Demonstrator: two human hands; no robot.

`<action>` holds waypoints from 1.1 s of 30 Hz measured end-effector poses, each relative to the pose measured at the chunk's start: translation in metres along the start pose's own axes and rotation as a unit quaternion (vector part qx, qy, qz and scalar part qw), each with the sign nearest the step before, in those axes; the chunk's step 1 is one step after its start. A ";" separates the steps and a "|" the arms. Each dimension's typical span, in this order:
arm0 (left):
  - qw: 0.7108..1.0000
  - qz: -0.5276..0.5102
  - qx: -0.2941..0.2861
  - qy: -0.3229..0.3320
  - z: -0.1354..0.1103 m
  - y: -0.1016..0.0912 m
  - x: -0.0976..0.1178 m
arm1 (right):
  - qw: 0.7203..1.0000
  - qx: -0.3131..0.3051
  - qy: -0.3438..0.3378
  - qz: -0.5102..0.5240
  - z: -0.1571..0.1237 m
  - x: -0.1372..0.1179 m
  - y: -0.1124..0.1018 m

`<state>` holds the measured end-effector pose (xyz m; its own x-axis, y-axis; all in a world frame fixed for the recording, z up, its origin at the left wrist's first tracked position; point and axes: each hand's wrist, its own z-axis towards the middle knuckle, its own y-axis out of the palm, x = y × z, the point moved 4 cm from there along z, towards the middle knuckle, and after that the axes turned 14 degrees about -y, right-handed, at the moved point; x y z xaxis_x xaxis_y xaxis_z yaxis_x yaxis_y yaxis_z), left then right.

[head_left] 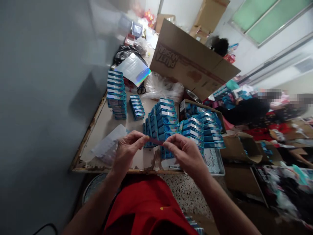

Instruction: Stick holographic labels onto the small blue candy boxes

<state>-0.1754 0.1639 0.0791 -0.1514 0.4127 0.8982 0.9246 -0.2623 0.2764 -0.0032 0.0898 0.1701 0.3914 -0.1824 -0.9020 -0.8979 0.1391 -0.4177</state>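
A short dark purplish strip (156, 141) is stretched between my two hands; its exact kind is too small to make out. My left hand (130, 145) pinches one end between thumb and fingers, and my right hand (179, 148) pinches the other. Just behind it stand stacked blue boxes (167, 114) with round cut-outs and pale labels. Further blue boxes (193, 129) are piled beyond my right hand. Beside my left hand lies a crumpled white sheet (110, 140), partly covered by that hand.
The worn table (90, 143) also bears a tall blue stack (116, 91), a smaller stack (137, 107), black scissors (141, 89) and plastic bags (163, 86). A large cardboard box (188, 58) rises behind. A metal tray (221, 168) is at right. Other people (246, 109) sit farther right.
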 end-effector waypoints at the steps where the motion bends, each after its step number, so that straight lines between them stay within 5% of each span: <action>1: 1.000 0.006 0.022 0.009 0.005 0.011 0.007 | 0.999 0.003 -0.018 -0.030 0.011 -0.003 -0.014; 6: 0.993 0.051 0.097 0.047 0.050 0.053 0.014 | 0.992 -0.029 -0.032 -0.120 0.083 0.019 -0.065; 11: 0.989 0.079 0.118 0.048 0.078 0.058 0.002 | 0.984 -0.046 -0.035 -0.170 0.119 0.042 -0.072; 22: 0.992 0.075 0.099 0.013 0.084 0.061 -0.008 | 0.971 -0.059 -0.021 -0.230 0.129 0.055 -0.069; 28: 0.984 0.054 0.130 -0.110 0.106 0.054 -0.046 | 0.962 0.050 -0.007 -0.269 0.121 0.058 -0.086; 33: 0.970 0.084 0.224 0.029 0.073 0.043 -0.032 | 0.984 0.058 -0.038 -0.164 0.106 0.035 -0.087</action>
<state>-0.1049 0.2034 0.0374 0.0078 0.3439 0.9390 0.9951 0.0898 -0.0412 0.1104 0.1746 0.1630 0.6737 -0.1630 -0.7208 -0.6941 0.1953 -0.6929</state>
